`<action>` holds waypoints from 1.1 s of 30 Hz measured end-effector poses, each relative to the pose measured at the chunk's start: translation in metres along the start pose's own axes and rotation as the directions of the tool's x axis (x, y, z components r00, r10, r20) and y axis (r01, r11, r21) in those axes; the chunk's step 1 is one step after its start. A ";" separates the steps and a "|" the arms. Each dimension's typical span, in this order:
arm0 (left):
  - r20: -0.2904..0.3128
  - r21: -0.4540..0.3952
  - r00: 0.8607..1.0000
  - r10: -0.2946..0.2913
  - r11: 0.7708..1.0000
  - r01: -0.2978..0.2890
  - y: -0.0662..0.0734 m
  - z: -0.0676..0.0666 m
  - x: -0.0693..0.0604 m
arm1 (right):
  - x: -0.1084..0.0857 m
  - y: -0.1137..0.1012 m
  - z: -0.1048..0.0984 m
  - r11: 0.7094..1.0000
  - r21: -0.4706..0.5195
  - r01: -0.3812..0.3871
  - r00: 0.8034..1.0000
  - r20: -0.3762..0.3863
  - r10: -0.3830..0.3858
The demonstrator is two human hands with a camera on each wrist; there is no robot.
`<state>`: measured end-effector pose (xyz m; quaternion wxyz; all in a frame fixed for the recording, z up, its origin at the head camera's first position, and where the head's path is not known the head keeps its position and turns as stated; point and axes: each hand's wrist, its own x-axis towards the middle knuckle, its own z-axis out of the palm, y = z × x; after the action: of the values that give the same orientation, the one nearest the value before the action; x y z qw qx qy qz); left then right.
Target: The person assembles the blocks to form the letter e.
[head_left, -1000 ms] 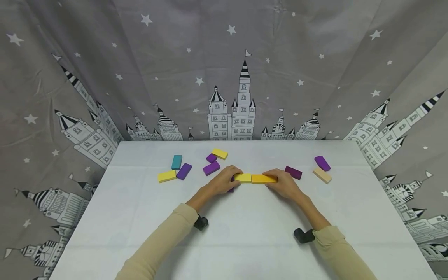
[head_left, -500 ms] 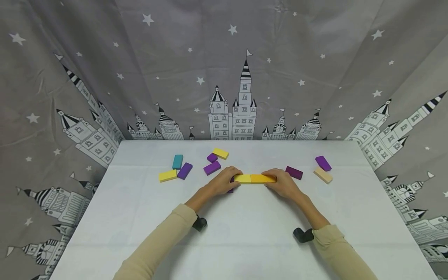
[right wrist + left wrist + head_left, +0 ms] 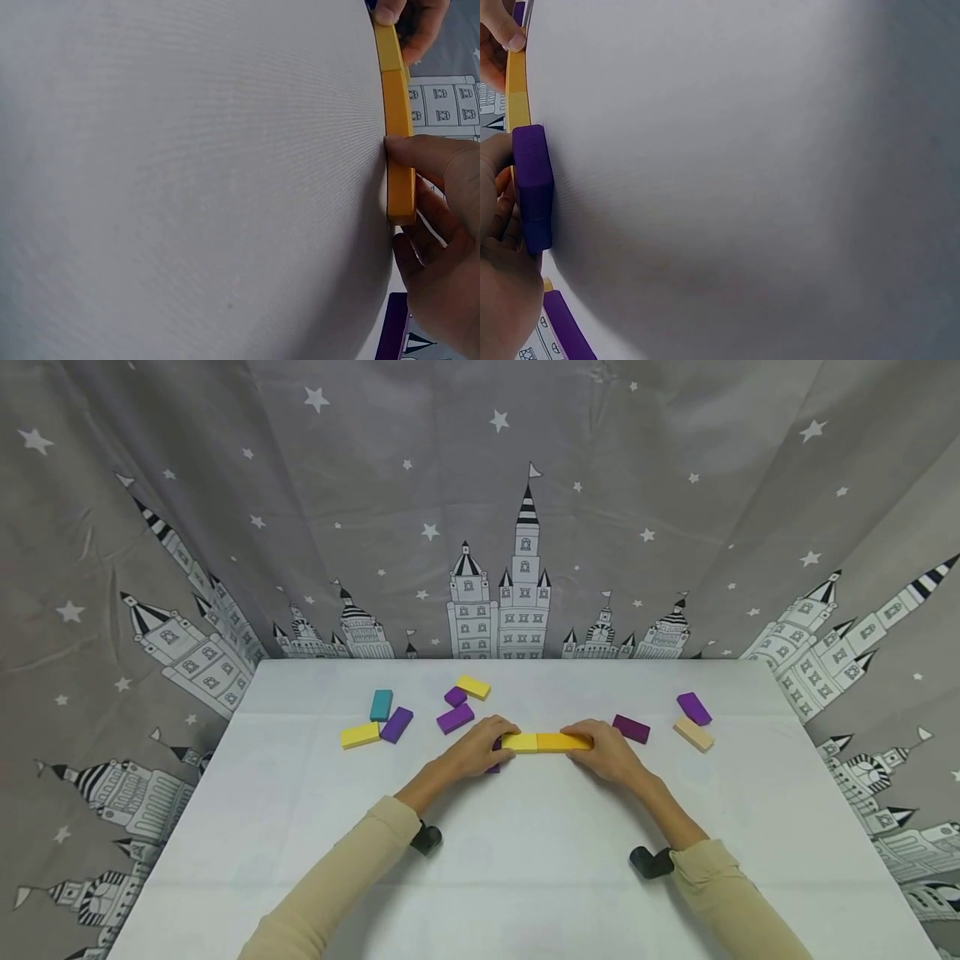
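Two blocks lie end to end and touch at the middle of the table: a yellow block point(image 3: 521, 742) on the left and an orange block point(image 3: 558, 742) on the right. My left hand point(image 3: 476, 747) pinches the yellow block near its left end, thumb on the near side. Beside that hand stands a dark purple block point(image 3: 492, 768), partly hidden by the fingers; the left wrist view shows this purple block point(image 3: 534, 187) near the palm. My right hand point(image 3: 606, 753) grips the orange block, its thumb along the near side in the right wrist view point(image 3: 400, 180).
To the left lie a teal block point(image 3: 381, 705), a yellow block point(image 3: 360, 735) and several purple ones. Another yellow block point(image 3: 473, 687) is further back. On the right are a maroon block point(image 3: 632, 729), a purple block point(image 3: 693, 709) and a tan block point(image 3: 693, 734).
The orange block and my right hand have shifted slightly left, and the narrow gap between the orange and yellow blocks has closed. My left hand keeps its hold.
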<state>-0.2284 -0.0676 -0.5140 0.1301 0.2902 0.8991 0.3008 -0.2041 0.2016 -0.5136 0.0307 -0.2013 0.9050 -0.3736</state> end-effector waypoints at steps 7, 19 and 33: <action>-0.004 -0.001 1.000 0.010 1.000 -0.010 0.001 -0.001 -0.001 | 0.001 0.001 -0.001 1.000 -0.001 -0.015 1.000 0.002 0.015; -0.012 0.004 1.000 0.017 1.000 -0.017 0.000 0.000 0.001 | 0.000 -0.001 -0.002 0.999 -0.003 -0.042 0.999 0.013 0.042; -0.004 -0.004 1.000 -0.002 1.000 0.002 0.004 0.001 0.003 | -0.002 0.002 -0.004 0.999 -0.004 -0.046 0.999 0.010 0.046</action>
<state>-0.2286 -0.0630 -0.5124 0.1292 0.2884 0.8990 0.3033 -0.2037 0.2064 -0.5127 0.0437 -0.1824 0.9098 -0.3702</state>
